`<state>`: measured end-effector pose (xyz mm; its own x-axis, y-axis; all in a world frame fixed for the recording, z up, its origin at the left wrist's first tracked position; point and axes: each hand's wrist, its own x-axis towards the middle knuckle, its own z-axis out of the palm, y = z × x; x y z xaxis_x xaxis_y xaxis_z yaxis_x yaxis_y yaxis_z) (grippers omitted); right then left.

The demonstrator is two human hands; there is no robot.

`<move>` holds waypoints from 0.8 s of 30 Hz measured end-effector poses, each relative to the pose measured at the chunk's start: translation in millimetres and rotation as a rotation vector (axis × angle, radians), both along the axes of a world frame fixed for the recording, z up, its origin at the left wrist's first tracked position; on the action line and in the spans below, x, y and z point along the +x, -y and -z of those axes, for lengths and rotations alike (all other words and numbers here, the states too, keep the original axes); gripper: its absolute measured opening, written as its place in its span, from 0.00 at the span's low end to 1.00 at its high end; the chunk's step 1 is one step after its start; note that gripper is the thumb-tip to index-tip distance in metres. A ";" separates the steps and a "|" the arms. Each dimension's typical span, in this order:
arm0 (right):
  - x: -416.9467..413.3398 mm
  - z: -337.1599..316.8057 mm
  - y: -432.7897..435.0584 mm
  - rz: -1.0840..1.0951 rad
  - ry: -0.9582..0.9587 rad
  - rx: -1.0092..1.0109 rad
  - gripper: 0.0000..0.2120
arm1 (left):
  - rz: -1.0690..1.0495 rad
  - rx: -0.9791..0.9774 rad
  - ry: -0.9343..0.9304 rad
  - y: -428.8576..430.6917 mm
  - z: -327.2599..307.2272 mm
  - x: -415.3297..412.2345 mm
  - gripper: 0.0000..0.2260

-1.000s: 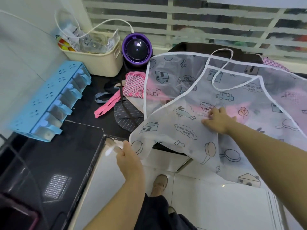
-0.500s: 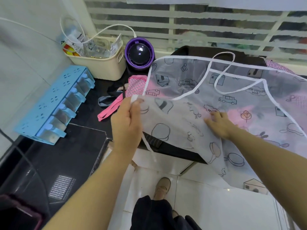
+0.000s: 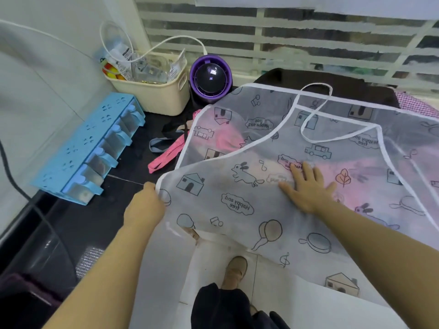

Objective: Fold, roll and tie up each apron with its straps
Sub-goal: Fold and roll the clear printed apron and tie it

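Apron (image 3: 237,205) spread over the dark counter (image 3: 128,169), centre to right, near part hanging off the edge above the floor tiles. See-through printed fabric with white trim, and something pink shows through it. Blue drawer rack (image 3: 88,148) at left along the wall. Cream basket (image 3: 152,93) behind it, full of packets. Purple round gadget (image 3: 210,78) just right of the basket, near the apron's far left corner. My right hand (image 3: 308,188) lies flat on the apron's middle, fingers straight and spread, pressing down. My left hand (image 3: 143,210) pinches the apron's left edge at the trim, fingers curled round it. Neck strap loop (image 3: 316,110) lies on the apron's far part. Pink strap (image 3: 166,154) on the counter, running under the apron's left edge
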<state>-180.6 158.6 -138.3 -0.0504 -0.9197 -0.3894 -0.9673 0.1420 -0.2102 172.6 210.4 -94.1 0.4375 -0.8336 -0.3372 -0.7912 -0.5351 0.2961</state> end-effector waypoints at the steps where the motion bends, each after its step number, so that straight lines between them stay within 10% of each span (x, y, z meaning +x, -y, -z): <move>1: 0.1 -0.1 1.0 -0.004 -0.005 0.012 0.34 | -0.028 -0.061 -0.018 2.5 -0.1 -7.3 0.16; 6: -0.6 -1.3 4.5 -0.003 -0.001 0.053 0.35 | 0.233 -0.446 0.056 28.9 -9.8 -45.2 0.17; 12: -4.6 -0.6 6.8 -0.013 0.004 0.067 0.35 | 0.391 0.000 0.061 60.9 1.1 -47.6 0.14; 15: -5.1 3.7 5.8 0.011 0.018 0.019 0.35 | 0.448 -0.327 -0.125 70.8 -9.6 -55.3 0.06; 18: -3.9 6.9 4.0 0.052 0.035 -0.035 0.34 | 0.589 -0.764 0.108 72.7 -17.5 -54.3 0.09; 20: -3.5 9.6 2.4 0.042 0.007 -0.028 0.34 | 0.613 -0.546 0.169 75.7 -5.9 -46.8 0.16; 24: -5.6 14.1 3.8 0.021 -0.002 -0.011 0.34 | 0.501 0.182 -0.361 86.5 -13.1 -45.9 0.18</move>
<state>-186.1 154.8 -152.4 -0.0710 -0.9227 -0.3790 -0.9646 0.1603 -0.2095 126.7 123.9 -81.0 -0.1573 -0.8228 -0.5462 -0.8260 -0.1935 0.5294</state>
